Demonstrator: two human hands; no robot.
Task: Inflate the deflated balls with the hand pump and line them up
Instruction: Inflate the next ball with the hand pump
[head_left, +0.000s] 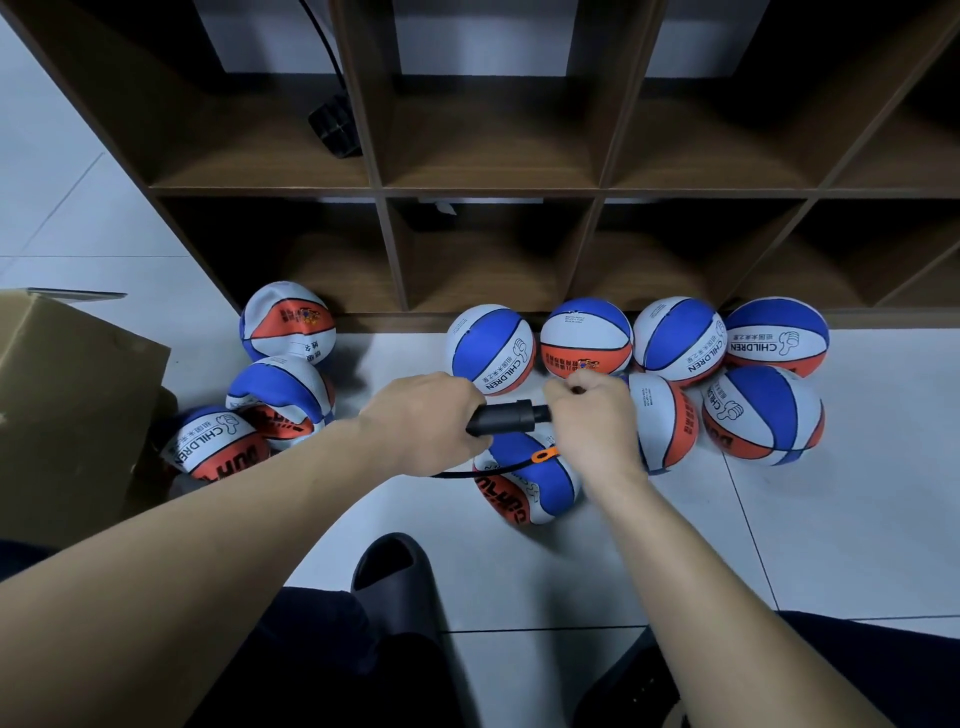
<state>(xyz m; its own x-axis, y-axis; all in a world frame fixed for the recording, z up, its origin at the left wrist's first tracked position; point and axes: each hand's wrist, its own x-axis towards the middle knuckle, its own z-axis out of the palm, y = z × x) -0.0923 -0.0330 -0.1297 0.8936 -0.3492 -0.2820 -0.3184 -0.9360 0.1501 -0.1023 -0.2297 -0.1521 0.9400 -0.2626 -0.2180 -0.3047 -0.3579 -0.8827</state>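
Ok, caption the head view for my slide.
Both hands, left and right, grip a black hand pump over a blue-white-orange ball.

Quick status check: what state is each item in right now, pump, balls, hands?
hand pump: held level in both hands
left hand: grips pump barrel
right hand: grips pump handle end
ball under the pump: dented, hose attached
three balls by the box: deflated
six balls at right: round
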